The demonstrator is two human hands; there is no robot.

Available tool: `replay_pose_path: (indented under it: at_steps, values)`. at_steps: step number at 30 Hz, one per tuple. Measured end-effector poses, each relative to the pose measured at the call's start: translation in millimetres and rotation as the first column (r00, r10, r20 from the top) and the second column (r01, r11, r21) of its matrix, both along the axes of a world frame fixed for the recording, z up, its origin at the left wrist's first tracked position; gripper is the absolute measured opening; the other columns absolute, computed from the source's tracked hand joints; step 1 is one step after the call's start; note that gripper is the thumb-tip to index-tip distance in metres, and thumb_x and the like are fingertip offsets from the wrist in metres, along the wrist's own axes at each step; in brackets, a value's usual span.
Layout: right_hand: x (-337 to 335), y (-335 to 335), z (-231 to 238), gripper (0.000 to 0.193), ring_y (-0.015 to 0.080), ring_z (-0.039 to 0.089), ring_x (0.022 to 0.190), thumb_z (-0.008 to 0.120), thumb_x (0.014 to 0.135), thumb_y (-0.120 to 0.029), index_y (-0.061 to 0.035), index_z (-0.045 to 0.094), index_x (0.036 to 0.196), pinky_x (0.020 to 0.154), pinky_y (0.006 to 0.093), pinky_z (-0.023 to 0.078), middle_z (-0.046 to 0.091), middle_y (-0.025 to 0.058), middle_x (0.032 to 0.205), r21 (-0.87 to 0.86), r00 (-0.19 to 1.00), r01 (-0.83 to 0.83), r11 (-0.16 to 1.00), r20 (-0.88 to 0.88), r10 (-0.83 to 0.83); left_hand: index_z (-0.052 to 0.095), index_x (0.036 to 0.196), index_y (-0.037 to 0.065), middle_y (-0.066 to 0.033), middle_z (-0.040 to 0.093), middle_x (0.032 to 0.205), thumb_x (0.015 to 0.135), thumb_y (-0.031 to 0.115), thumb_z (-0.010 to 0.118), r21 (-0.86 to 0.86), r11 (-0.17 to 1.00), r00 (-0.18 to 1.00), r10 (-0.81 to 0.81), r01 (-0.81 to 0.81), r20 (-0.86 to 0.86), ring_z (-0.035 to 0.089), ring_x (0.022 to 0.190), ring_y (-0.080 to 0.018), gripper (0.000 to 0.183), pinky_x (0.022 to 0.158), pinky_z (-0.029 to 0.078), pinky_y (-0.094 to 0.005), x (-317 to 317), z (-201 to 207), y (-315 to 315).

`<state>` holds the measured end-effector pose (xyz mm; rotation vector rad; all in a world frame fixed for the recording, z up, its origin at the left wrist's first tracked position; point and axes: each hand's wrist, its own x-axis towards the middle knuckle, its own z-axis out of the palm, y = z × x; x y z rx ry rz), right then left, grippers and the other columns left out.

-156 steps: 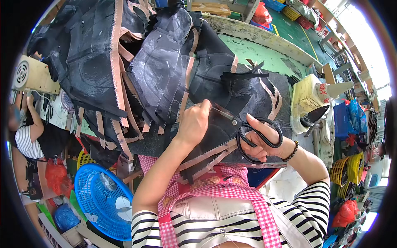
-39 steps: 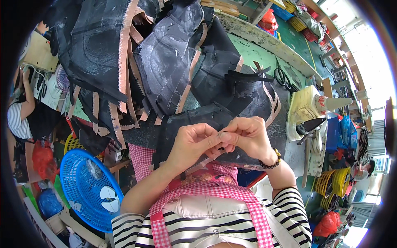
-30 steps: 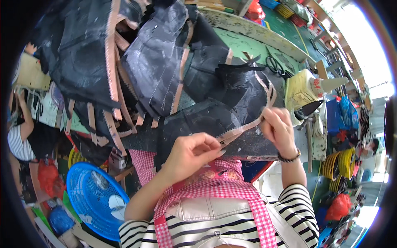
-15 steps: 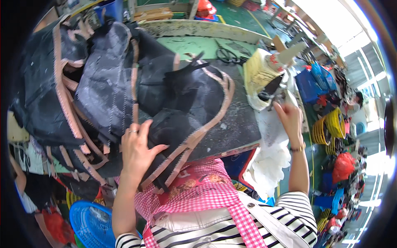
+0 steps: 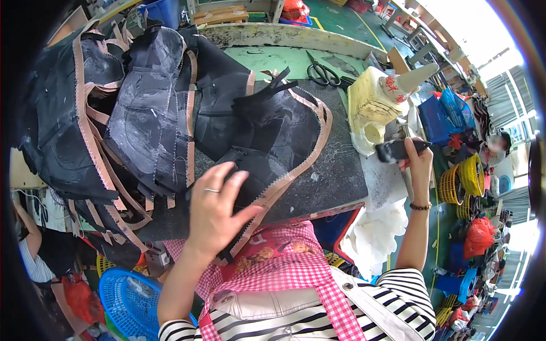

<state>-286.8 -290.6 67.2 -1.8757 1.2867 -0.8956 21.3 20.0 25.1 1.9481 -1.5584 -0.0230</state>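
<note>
My right hand grips a black brush, its bristle end pointing left just below the open mouth of a glue-smeared yellowish plastic jug. Spread apart, the fingers of my left hand are over the near part of a black fabric shoe-upper piece with pinkish-tan zigzag edging; whether they touch it I cannot tell. That piece lies on a dark board. More black pieces, marked with whitish smears, are heaped to its left.
Black-handled scissors lie behind the board. A white cone stands by the jug, and crumpled white sheeting hangs off the table's right side. A blue basket is at lower left; yellow baskets stand on the right.
My right hand has taken hold of the brush, which was leaning at the jug's mouth, and moved it right and down. My left hand has shifted right and lifted its fingers.
</note>
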Motion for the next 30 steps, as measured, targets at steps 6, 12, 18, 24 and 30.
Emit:
replay_pose_path:
  at_steps: [6, 12, 18, 24, 30]
  values:
    - [136, 37, -16, 0.026, 0.0084, 0.063, 0.06, 0.07, 0.09, -0.024, -0.0001, 0.071, 0.101, 0.057, 0.0232, 0.052, 0.068, 0.0047, 0.074, 0.18, 0.887, -0.461, 0.869, 0.112, 0.448, 0.06, 0.127, 0.017, -0.0159, 0.046, 0.138, 0.077, 0.032, 0.077, 0.205, 0.977, 0.989, -0.083, 0.057, 0.122, 0.039, 0.126, -0.0441, 0.055, 0.103, 0.035, -0.0548, -21, -17, -39]
    - [212, -14, -30, 0.02, 0.0075, 0.063, 0.074, 0.07, 0.088, -0.013, 0.0053, 0.07, 0.095, 0.069, 0.023, 0.052, 0.07, 0.004, 0.082, 0.018, 0.75, -0.654, 0.756, 0.149, 0.645, 0.064, 0.124, 0.018, -0.0165, 0.046, 0.139, 0.083, 0.029, 0.07, 0.225, 0.974, 0.988, -0.029, -0.005, 0.149, 0.04, 0.124, -0.0465, 0.042, 0.102, 0.035, -0.0566, -25, -20, -43]
    - [160, -10, -49, 0.012, 0.0051, 0.056, 0.071, 0.069, 0.08, -0.01, 0.002, 0.07, 0.08, 0.066, 0.0229, 0.047, 0.066, -0.0009, 0.073, 0.075, 0.777, -0.628, 0.775, 0.002, 0.629, 0.064, 0.123, 0.018, -0.0168, 0.047, 0.138, 0.083, 0.028, 0.07, 0.229, 0.973, 0.986, -0.017, -0.022, 0.167, 0.041, 0.123, -0.045, 0.041, 0.101, 0.035, -0.0551, -28, -24, -41]
    - [110, 52, -31, 0.012, 0.0059, 0.058, 0.071, 0.069, 0.082, -0.011, 0.0008, 0.069, 0.082, 0.065, 0.0242, 0.047, 0.065, -0.0003, 0.073, 0.226, 0.756, -0.648, 0.727, 0.08, 0.65, 0.063, 0.122, 0.02, -0.0141, 0.049, 0.138, 0.082, 0.03, 0.071, 0.216, 0.976, 0.98, -0.028, -0.015, 0.195, 0.042, 0.123, -0.0423, 0.042, 0.098, 0.038, -0.0576, -29, -28, -43]
    - [59, 1, 19, 0.023, 0.005, 0.05, 0.057, 0.067, 0.087, -0.02, 0.0001, 0.067, 0.077, 0.052, 0.0228, 0.039, 0.06, -0.0003, 0.063, -0.229, 0.997, -0.055, 0.972, 0.037, 0.066, 0.065, 0.12, 0.021, -0.0144, 0.052, 0.136, 0.081, 0.03, 0.071, 0.157, 0.987, 0.985, -0.039, 0.012, 0.17, 0.043, 0.122, -0.0416, 0.041, 0.098, 0.035, -0.0561, -23, -26, -46]
